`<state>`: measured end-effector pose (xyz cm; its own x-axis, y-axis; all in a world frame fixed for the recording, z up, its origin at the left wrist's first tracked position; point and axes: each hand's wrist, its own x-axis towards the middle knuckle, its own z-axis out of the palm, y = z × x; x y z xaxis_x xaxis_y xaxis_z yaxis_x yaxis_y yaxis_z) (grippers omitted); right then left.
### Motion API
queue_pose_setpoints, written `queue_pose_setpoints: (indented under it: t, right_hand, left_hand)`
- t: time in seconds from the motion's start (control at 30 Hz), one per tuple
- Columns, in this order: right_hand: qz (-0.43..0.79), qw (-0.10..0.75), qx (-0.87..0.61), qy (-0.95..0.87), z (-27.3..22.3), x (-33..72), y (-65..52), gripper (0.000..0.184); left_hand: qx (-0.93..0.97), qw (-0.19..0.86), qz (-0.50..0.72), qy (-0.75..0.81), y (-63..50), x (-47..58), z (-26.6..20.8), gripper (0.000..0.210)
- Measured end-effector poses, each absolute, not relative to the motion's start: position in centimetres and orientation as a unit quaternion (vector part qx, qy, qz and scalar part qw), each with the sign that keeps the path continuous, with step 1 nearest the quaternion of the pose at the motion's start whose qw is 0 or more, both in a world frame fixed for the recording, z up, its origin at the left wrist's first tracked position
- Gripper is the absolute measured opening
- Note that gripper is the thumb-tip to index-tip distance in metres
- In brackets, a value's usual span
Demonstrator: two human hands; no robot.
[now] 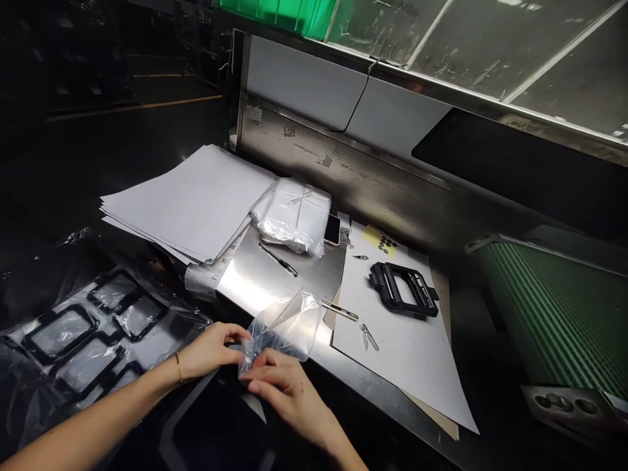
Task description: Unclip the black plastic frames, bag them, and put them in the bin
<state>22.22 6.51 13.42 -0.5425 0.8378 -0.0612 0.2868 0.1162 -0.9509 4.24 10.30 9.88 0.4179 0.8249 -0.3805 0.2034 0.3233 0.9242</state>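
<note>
A clear plastic bag (294,327) is pinched between both hands at the front edge of the metal table. My left hand (220,348) closes thumb and fingers on the bag's left side. My right hand (284,386) grips its lower edge, fingers bent together. Something dark shows through the film, but I cannot tell whether it lies inside or behind. Beyond the bag lie a black pen (278,259) and a second pen (339,309). A black plastic frame (405,289) rests on white sheets to the right, with small nippers (369,337) nearby.
White paper (186,196) is stacked at the left, beside a pack of clear bags (294,212) and a phone (332,230). Several black frames (61,333) lie on plastic at lower left. A green ribbed conveyor belt (554,314) stands at the right.
</note>
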Motion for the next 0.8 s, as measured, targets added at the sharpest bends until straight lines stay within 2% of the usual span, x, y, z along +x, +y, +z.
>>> queue_pose_setpoints:
  t: [0.07,0.13,0.2,0.37,0.47,0.6,0.8]
  right_hand:
    - [0.423,0.221,-0.429,-0.767,12.9,22.8,4.9,0.023]
    - [0.305,0.224,-0.499,-0.780,11.8,23.4,3.2,0.022]
    - [0.254,0.246,-0.566,-0.744,10.4,23.8,1.6,0.018]
    - [0.410,0.320,-0.658,-0.545,7.8,22.5,-0.3,0.012]
    - [0.452,0.353,-0.681,-0.455,7.1,21.3,-0.3,0.015]
    - [0.457,0.382,-0.688,-0.413,7.1,20.4,-0.5,0.029]
    - [0.412,0.457,-0.681,-0.397,7.6,19.5,-0.3,0.024]
  left_hand:
    - [0.551,0.614,0.240,0.512,10.0,3.9,10.0,0.010]
    - [0.565,0.578,0.242,0.537,9.6,3.6,10.2,0.010]
    - [0.576,0.552,0.242,0.552,9.3,3.4,10.6,0.016]
    - [0.576,0.550,0.222,0.563,8.9,3.7,11.0,0.019]
    - [0.560,0.561,0.214,0.571,8.8,3.8,11.0,0.023]
    - [0.538,0.565,0.213,0.588,8.7,3.8,11.0,0.023]
    - [0.538,0.562,0.203,0.594,8.9,3.1,11.3,0.032]
